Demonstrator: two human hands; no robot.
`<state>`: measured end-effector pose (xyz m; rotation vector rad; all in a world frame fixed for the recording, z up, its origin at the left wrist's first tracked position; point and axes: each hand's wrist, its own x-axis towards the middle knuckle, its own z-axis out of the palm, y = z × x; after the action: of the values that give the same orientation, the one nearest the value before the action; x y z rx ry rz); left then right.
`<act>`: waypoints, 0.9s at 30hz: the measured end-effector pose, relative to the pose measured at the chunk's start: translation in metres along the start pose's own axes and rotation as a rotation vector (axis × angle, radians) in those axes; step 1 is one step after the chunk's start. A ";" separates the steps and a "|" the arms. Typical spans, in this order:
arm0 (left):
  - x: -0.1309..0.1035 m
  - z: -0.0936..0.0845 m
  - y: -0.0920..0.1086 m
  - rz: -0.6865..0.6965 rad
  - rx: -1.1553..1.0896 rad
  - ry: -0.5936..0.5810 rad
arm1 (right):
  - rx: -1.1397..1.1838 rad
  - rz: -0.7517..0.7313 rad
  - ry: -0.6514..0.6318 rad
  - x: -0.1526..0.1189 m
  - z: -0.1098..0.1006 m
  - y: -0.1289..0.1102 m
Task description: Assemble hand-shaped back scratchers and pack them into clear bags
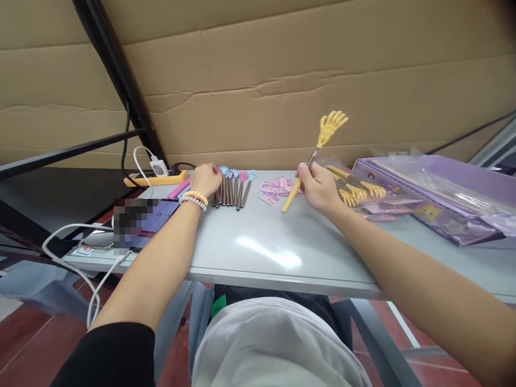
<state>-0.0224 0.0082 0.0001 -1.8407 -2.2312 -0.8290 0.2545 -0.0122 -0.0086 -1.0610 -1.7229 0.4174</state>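
While right hand (pixel 318 187) pinches yellow scratcher (pixel 313 156) midway, claw (pixel 330 128) juts above, handle (pixel 291 199) below; left hand (pixel 206 179): grip unclear.

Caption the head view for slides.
Right grip holds a yellow scratcher; left grip is at the dark-handled scratchers.

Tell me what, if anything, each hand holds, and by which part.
The right hand holds a yellow scratcher around its middle, claw end up. Whether the left hand, beside the other scratchers, grips anything cannot be told.
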 end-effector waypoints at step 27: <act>-0.054 -0.007 0.066 0.816 0.016 0.249 | -0.380 -0.137 -0.288 -0.016 0.013 -0.031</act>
<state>0.0514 -0.0348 0.0042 -2.2032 -1.1527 -0.7899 0.2305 -0.0397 -0.0019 -1.1823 -2.1777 0.1618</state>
